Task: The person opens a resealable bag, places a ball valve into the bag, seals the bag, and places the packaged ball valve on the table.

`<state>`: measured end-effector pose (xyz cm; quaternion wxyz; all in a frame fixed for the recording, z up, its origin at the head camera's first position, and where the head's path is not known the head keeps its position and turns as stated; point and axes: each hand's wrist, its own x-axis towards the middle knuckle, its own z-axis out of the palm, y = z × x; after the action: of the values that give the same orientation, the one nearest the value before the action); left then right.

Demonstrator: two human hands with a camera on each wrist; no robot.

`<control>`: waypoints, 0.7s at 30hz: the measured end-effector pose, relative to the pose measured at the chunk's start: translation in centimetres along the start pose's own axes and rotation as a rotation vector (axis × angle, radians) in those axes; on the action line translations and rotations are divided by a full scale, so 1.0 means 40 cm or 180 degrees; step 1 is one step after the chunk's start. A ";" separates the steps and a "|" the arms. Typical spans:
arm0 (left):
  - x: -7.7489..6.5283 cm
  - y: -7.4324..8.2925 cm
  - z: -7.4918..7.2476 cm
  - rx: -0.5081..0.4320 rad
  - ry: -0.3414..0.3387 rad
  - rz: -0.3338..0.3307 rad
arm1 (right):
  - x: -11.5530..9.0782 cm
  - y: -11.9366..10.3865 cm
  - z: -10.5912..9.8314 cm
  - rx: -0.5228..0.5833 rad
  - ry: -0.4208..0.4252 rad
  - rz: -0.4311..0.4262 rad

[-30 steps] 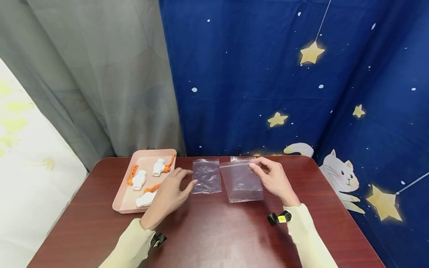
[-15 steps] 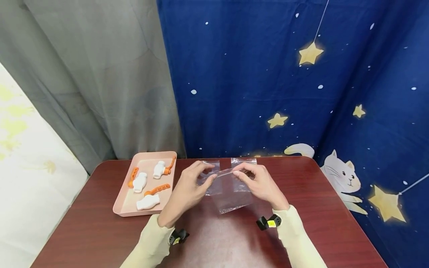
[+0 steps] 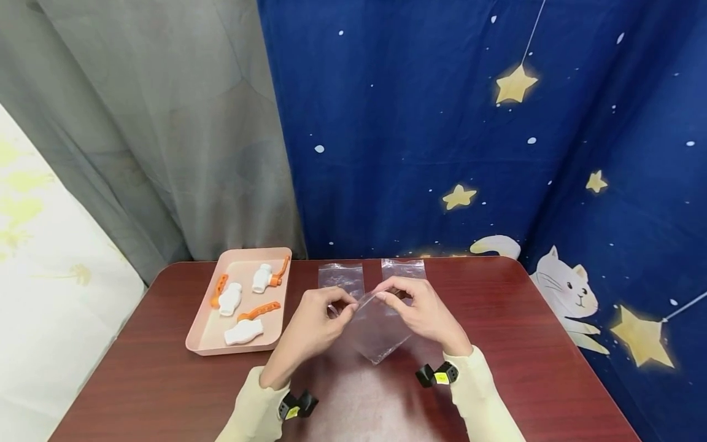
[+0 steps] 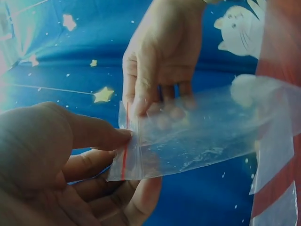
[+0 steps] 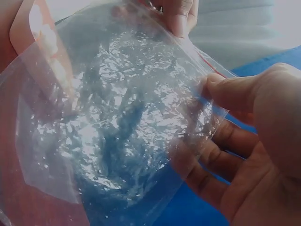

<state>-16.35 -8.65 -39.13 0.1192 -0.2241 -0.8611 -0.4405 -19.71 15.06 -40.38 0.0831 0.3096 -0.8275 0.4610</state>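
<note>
Between both hands hangs a clear zip-lock bag (image 3: 378,334), its top edge tilted up toward the right. My left hand (image 3: 316,322) pinches one end of that edge between thumb and fingers. The other end is pinched by my right hand (image 3: 422,310). A red line along the zip of the bag (image 4: 202,141) shows in the left wrist view, where the thumbs press near it. In the right wrist view the crinkled bag (image 5: 117,117) looks flat, with nothing visible inside.
Two more clear bags, a left bag (image 3: 341,275) and a right bag (image 3: 403,267), lie on the dark red table (image 3: 525,344). A pink tray (image 3: 201,331) at the left holds a white valve with orange handle (image 3: 243,332) and two similar ones.
My left hand has come right from beside the tray and taken hold of the bag. The right hand has brought the bag left and nearer, and its top edge has tilted.
</note>
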 end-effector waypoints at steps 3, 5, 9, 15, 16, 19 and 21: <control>-0.004 0.006 -0.003 -0.0155 -0.0141 -0.0270 | -0.003 -0.005 0.009 0.0029 -0.0009 0.0031; -0.003 0.009 -0.004 -0.0290 -0.0217 -0.0433 | -0.004 -0.013 0.013 0.0015 0.0015 0.0085; -0.001 0.011 -0.001 -0.0565 -0.0310 -0.0683 | -0.005 -0.028 0.018 -0.0126 0.0157 0.0159; -0.002 0.016 0.005 -0.1175 -0.0302 -0.0987 | -0.003 -0.061 0.020 -0.0522 0.0842 0.0122; -0.002 0.017 0.006 -0.1272 -0.0299 -0.1027 | -0.004 -0.068 0.020 -0.0576 0.0972 0.0140; -0.003 0.019 0.009 -0.1482 -0.0296 -0.1078 | -0.006 -0.086 0.023 -0.0501 0.1123 0.0237; -0.004 0.020 0.010 -0.1529 -0.0287 -0.1040 | -0.008 -0.099 0.029 -0.0341 0.0996 0.0332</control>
<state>-15.83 -7.95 -38.87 -0.0482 -0.1235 -0.7613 -0.6347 -16.96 12.75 -38.36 0.2032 0.1859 -0.8428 0.4625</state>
